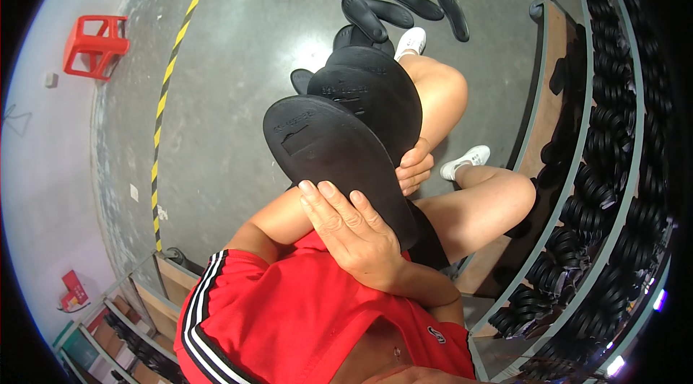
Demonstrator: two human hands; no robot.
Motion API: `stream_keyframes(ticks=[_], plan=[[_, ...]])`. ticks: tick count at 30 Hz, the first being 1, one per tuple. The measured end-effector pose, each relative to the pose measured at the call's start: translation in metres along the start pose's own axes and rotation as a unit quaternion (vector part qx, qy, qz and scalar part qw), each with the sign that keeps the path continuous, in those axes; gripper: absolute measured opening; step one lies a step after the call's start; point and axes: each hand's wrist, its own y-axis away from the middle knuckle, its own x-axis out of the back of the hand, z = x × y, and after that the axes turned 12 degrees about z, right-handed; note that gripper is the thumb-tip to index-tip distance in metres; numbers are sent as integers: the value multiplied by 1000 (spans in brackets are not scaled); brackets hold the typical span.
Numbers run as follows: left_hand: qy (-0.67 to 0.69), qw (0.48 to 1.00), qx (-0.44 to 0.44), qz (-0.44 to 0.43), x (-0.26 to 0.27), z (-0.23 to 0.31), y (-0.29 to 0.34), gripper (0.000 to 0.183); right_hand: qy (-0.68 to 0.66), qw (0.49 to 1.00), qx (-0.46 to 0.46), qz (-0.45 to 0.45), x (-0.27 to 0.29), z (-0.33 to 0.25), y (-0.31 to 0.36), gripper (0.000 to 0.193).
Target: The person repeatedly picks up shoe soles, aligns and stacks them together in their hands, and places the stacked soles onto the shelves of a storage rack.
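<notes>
A large black shoe insole (332, 149), with embossed marks near its broad end, lies tilted across my lap. My right hand (354, 236) rests on its near left edge, with several fingers stretched out flat and the thumb hidden. My left forearm (278, 218) passes beneath the insole. The fingers of my left hand (415, 167) come out at the right side, curled at the edge of the black insoles; its palm is hidden. Under and beyond the top piece, more black insoles (386, 84) overlap in a pile reaching toward the floor.
Several loose black insoles (415, 3) lie on the grey floor (238, 81) ahead. Metal racks (639, 131) filled with stacked black pieces stand at the right. To the left are a yellow-black floor stripe (170, 70) and a red stool (96, 46). Another rack (119, 326) stands lower left.
</notes>
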Motion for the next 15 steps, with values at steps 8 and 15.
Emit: stream_keyframes(ticks=[8, 15], plan=[[35, 996, -16, 84, 2, -9, 17, 26, -3, 1000, -20, 15, 2, 0, -2, 39], [77, 972, -38, 218, -21, -16, 19, 23, 43, 972, -207, 106, 0, 6, 0, 42]])
